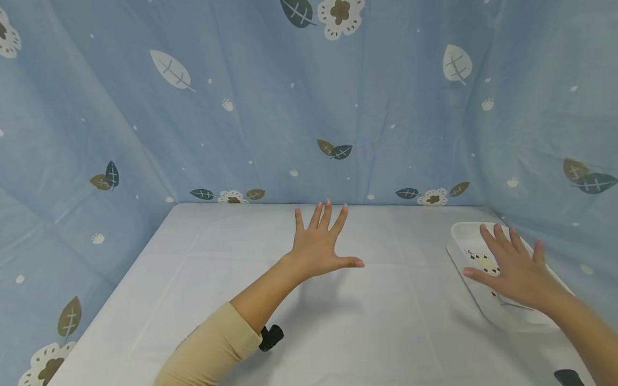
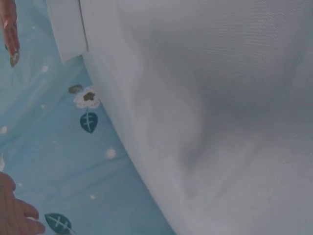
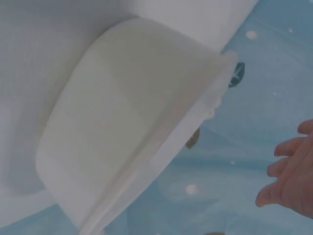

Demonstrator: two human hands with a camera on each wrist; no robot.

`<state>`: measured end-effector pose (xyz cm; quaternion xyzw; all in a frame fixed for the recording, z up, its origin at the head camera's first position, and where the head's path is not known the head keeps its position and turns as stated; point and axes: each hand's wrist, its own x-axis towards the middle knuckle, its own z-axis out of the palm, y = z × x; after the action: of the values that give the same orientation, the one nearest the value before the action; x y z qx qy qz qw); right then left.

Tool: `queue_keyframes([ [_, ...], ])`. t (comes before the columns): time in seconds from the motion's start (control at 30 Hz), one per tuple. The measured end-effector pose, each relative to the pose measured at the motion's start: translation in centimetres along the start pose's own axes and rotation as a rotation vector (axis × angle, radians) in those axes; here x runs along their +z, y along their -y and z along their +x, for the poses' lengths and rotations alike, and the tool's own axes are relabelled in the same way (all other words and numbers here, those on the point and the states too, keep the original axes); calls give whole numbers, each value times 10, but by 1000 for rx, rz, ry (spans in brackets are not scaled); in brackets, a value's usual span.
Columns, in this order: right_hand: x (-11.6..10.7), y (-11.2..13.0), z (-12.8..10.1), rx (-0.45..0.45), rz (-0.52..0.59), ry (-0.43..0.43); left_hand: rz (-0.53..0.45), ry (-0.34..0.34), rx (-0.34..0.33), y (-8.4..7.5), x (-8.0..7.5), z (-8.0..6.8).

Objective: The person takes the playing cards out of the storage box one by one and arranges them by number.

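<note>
My left hand (image 1: 316, 249) is held up above the middle of the white table, fingers spread and thumb pointing right, with nothing in it. In the head view my right hand (image 1: 521, 276) hovers over a white tray (image 1: 514, 321) at the right, its fingers also spread and empty. Inside the tray lie playing cards (image 1: 475, 258), one showing a 4 and black pips; my right hand hides part of them. The right wrist view has the tray's outer side (image 3: 112, 107), with the right hand (image 3: 296, 176) apart from it at the edge.
A white cloth covers the table (image 1: 217, 279). Blue curtain (image 1: 270, 107) with leaves and flowers hangs behind and along both sides. A small black device (image 1: 271, 338) shows at the left sleeve (image 1: 217, 343), and another black piece (image 1: 568, 377) beneath the right forearm.
</note>
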<state>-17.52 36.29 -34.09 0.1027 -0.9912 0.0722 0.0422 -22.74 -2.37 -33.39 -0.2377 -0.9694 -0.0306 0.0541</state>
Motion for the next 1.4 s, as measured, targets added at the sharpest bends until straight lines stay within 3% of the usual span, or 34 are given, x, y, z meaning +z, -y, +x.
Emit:
queue_keyframes([
  [0.5,-6,-33,-22,38,-28,-78,-66,-12,13,-33,-5,12],
  [1.03,1,-69,-41,171,-60,-123,-106,-28,83,-91,-1,30],
  [1.27,10,-80,-47,147,36,-154,-219,-10,77,-111,6,34],
  [1.4,15,-87,-50,148,83,-163,-234,-7,67,-122,15,37],
])
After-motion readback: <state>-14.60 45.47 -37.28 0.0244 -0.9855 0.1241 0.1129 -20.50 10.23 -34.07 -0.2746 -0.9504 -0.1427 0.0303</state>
